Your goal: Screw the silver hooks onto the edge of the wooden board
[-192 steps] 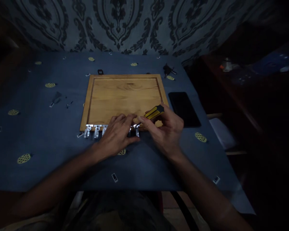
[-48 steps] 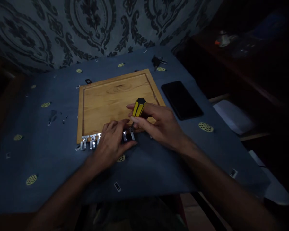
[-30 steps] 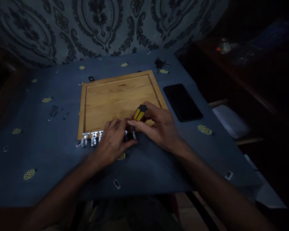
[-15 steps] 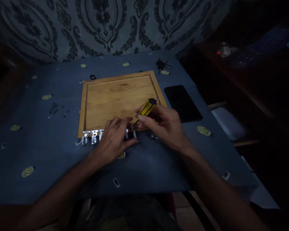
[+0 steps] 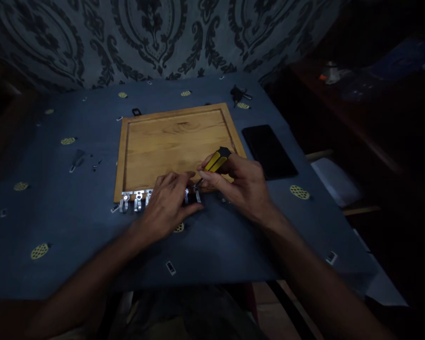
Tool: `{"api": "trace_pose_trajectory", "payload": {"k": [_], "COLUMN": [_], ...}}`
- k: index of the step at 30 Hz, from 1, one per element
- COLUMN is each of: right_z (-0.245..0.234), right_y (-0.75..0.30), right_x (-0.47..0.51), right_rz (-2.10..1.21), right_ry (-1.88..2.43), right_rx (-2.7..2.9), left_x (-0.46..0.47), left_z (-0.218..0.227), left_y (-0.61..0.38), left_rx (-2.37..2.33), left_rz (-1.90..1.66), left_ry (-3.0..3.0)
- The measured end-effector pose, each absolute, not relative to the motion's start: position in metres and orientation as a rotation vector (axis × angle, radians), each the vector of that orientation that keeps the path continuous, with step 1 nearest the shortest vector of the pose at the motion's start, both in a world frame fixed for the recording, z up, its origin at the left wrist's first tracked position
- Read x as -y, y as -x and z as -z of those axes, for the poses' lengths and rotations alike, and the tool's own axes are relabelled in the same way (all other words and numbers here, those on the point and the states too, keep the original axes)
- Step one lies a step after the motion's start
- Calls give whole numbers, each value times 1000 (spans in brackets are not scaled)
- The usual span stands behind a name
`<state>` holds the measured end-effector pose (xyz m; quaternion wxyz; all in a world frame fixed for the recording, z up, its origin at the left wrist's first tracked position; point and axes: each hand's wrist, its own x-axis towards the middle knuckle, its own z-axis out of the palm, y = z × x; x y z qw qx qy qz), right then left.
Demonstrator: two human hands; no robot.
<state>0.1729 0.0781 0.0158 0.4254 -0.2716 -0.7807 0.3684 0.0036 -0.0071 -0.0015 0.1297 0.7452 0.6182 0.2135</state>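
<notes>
A wooden board with a raised rim lies on a blue cloth-covered table. Along its near edge runs a silver metal hook rail. My left hand lies over the middle of that rail, fingers curled and pressing it against the board. My right hand is closed on a yellow and black screwdriver; its tip points down-left at the rail's right end, just past my left fingertips.
A black phone lies right of the board. Small screws and a dark part sit at the left, dark keys at the back. Patterned wallpaper stands behind; a dark shelf is at the right.
The screwdriver handle has tilted lower and to the right since half a second ago. My left hand stays on the rail. The view has shifted slightly.
</notes>
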Motion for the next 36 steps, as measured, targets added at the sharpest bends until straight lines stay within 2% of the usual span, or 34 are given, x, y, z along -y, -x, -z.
{"api": "trace_pose_trajectory", "payload": {"k": [7,13,22,27,36], "right_z": [-13,-10,-13,-14,-11], "right_y": [-176,-176,-174,-168,-149], "right_x": [-74,-74,-76,-78,-60], "right_rz": [-1067,-1087,-966,-715,-522], "right_ry": [722,716,709,633,732], "right_rx": [1720,1780,1912,2039,1909], "left_x": [7,8,8,7,8], "left_z": [1,1,2,4,10], "left_y": [-4,-3,-3,-3,-1], "left_rx": [-1783,-1753,-1762,-1776,-1763], "left_rz": [-633,-658,-637,-668,-675], "left_ry": [-2150,-2180,-2167,-2207,-2262]}}
